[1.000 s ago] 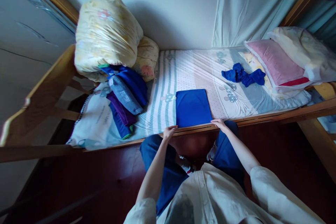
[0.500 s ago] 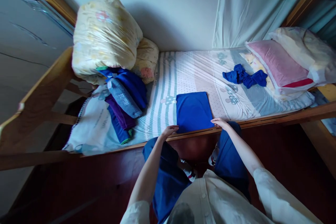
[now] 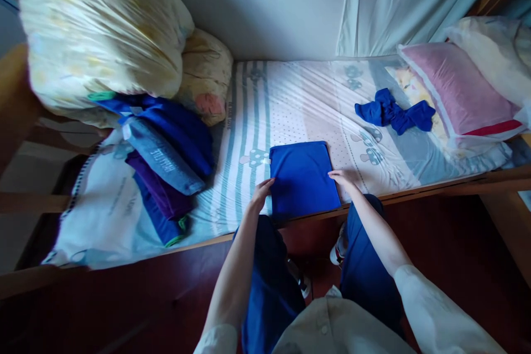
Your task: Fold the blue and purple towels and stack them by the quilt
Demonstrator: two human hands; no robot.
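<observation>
A folded blue garment (image 3: 305, 180) lies flat as a near-square on the front edge of the bed, a small white tag at its left side. My left hand (image 3: 262, 192) is closed at its left edge, fingertips on the fabric. At the opposite edge, my right hand (image 3: 343, 178) pinches the cloth between thumb and fingers. A crumpled blue garment (image 3: 392, 113) lies to the right, further back. On the left are rolled clothes: a grey-blue roll (image 3: 164, 156), a purple one (image 3: 160, 185) and a dark blue one with green trim (image 3: 160, 213), beside a larger blue garment (image 3: 182, 127).
The bed (image 3: 249, 99) has a striped, mushroom-print sheet and a wooden rail (image 3: 431, 188) along the front. A bulky yellow quilt (image 3: 112, 22) and a patterned pillow (image 3: 209, 72) stand at the left. A pink pillow (image 3: 452, 86) lies at the right. A pale curtain (image 3: 385, 5) hangs behind.
Both hands have moved from the garment's front corners further back along its side edges. The view has shifted closer to the bed.
</observation>
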